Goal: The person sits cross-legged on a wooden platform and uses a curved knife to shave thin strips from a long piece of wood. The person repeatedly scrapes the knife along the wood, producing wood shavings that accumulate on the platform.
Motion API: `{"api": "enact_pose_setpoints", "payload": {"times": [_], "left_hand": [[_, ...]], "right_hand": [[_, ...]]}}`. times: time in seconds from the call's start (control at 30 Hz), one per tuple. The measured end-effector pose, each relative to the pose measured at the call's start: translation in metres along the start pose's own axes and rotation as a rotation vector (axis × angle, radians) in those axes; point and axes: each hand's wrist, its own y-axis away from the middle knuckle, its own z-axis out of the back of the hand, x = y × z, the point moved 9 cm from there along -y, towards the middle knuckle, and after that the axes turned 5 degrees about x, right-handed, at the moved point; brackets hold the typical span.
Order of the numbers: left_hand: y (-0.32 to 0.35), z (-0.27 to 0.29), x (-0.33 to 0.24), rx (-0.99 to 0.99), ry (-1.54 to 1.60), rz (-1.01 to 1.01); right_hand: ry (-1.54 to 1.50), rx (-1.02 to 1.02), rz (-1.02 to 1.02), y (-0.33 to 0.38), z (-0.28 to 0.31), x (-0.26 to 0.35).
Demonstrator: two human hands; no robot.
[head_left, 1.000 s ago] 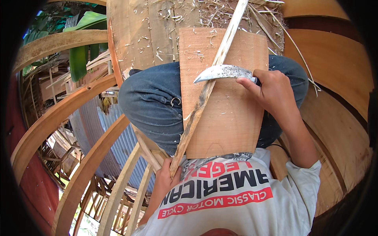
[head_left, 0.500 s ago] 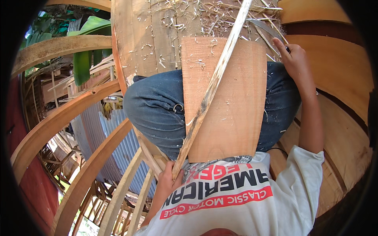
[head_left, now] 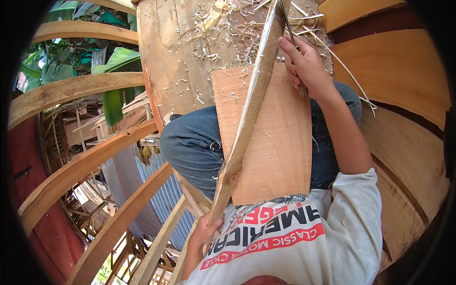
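Left hand [head_left: 205, 229] grips near end of wooden strip [head_left: 251, 111], which slants over the flat board [head_left: 280, 147] on the lap. Strip now rolled, broader face showing. Right hand [head_left: 306, 64], clasping knife [head_left: 288, 26], has swung inward; blade now alongside strip's far end, contact unclear. Shaving apparently resumes there.

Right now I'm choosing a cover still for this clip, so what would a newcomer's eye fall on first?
Probably the long wooden strip, slanting through the middle over a flat board, its near end gripped in the left hand. Next comes the right hand, upper right of centre, holding a knife whose blade shows nearly edge-on beside the strip. Pale curled shavings litter the planks at the top.
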Motion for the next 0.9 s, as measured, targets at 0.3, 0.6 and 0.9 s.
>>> {"api": "enact_pose_setpoints", "payload": {"times": [0.3, 0.6, 0.9], "left_hand": [[-0.004, 0.024, 0.011, 0.028, -0.240, -0.012], [-0.014, 0.051, -0.107, -0.018, -0.311, -0.280], [-0.052, 0.037, -0.114, 0.063, -0.456, -0.240]], "right_hand": [[-0.333, 0.133, 0.021, 0.019, -0.033, 0.020], [-0.323, 0.121, 0.115, 0.043, -0.015, 0.028], [-0.348, 0.202, 0.162, 0.044, -0.019, 0.033]]}}
